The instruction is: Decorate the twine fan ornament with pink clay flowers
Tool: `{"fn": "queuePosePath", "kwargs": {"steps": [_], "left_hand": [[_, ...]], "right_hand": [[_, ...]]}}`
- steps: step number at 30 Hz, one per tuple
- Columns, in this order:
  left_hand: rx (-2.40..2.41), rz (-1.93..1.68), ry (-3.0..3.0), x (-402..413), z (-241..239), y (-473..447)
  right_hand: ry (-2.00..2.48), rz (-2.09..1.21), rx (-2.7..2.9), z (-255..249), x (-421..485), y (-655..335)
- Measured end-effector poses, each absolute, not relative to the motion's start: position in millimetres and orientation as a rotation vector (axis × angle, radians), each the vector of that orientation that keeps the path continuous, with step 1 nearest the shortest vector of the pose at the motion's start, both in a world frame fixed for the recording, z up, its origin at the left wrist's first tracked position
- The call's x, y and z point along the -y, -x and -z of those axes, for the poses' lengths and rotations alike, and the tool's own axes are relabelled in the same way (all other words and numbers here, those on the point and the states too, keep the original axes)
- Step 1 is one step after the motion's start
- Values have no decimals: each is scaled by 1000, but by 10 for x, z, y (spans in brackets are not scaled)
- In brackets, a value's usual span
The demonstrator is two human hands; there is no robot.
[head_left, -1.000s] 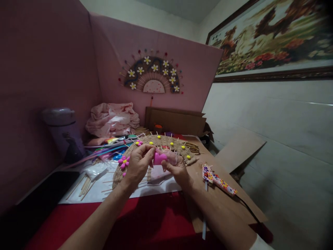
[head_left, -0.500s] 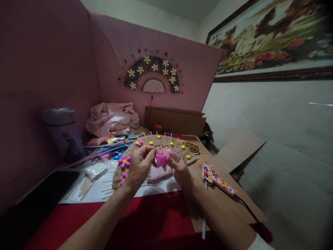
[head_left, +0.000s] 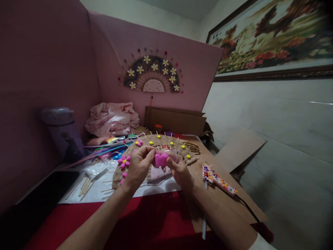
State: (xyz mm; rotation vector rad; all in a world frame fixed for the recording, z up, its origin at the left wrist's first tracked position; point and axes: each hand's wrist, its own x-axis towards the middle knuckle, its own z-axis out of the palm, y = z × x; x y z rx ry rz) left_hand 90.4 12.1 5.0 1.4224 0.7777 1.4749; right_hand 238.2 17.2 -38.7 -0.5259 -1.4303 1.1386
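Note:
Above the near edge of a woven twine fan [head_left: 166, 140], both hands meet at a lump of bright pink modelling clay [head_left: 161, 160] in a clear plastic wrapper [head_left: 171, 152]. My left hand [head_left: 140, 165] pinches the clay's left side between thumb and fingertips. My right hand [head_left: 180, 170] is closed on the right side of the clay and its wrapper, thumb on the front. The fan carries thin sticks, yellow dots and, on its left part, pink flowers [head_left: 124, 161] with yellow centres. My hands and the clay hide part of its middle.
A flower-patterned glue gun [head_left: 218, 180] lies at right on a brown board [head_left: 234, 205]. Loose sticks [head_left: 86, 187], a clear bag [head_left: 95, 170] and a black phone-like slab [head_left: 49, 194] lie left. Behind stand a tumbler [head_left: 62, 135], bunched pink cloth [head_left: 113, 119] and cardboard [head_left: 174, 120].
The pink clay has shifted very slightly left and down between my fingers. Both hands keep almost the same place and grip.

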Motion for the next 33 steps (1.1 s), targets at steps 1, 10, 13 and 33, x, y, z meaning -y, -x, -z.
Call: {"fn": "queuePosePath", "kwargs": {"steps": [1, 10, 13, 33], "left_hand": [[-769, -1467, -1420, -122, -47, -906], [-790, -1513, -1374, -106, -39, -905], [-791, -1522, -1380, -98, -44, -906], [-813, -1553, -1416, -89, -14, -930]], "right_hand": [[516, -1136, 1429, 376, -171, -2382], [525, -1071, 1350, 378, -189, -2352], [566, -1029, 1367, 398, -188, -2364], [641, -1019, 1471, 341, -122, -2351]]}}
